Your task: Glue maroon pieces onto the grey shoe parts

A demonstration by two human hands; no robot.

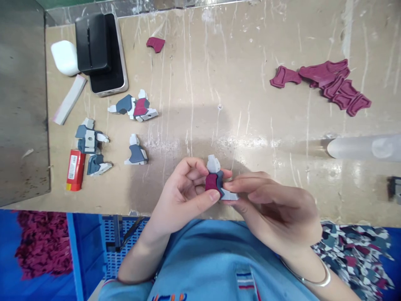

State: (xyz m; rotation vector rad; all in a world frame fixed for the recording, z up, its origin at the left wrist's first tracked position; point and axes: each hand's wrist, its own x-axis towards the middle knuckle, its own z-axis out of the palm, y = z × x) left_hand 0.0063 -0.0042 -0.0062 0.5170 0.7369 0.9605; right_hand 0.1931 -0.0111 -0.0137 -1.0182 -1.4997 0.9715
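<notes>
Near the front edge of the table, both hands grip one small plastic assembly point(214, 164) of white, grey-blue and maroon parts. My left hand point(184, 196) is closed around its left side, the thumb pressing on the maroon panel point(211, 182). With its fingers and thumb, my right hand point(275, 205) pinches the white end that points right. Similar white and grey-blue pieces lie to the left, among them one assembly with a maroon panel point(141, 107) and a smaller one point(137, 154). Loose maroon panels point(324, 75) are heaped at the upper right, and a single maroon panel point(156, 44) lies farther back.
At the back left are a black box point(92, 44) on a phone point(120, 79), a white case point(64, 56) and a pale strip point(70, 100). A red lighter point(75, 169) lies nearer. Bins below hold maroon parts point(44, 246) and mixed parts point(354, 255). A translucent cylinder point(363, 147) is at right.
</notes>
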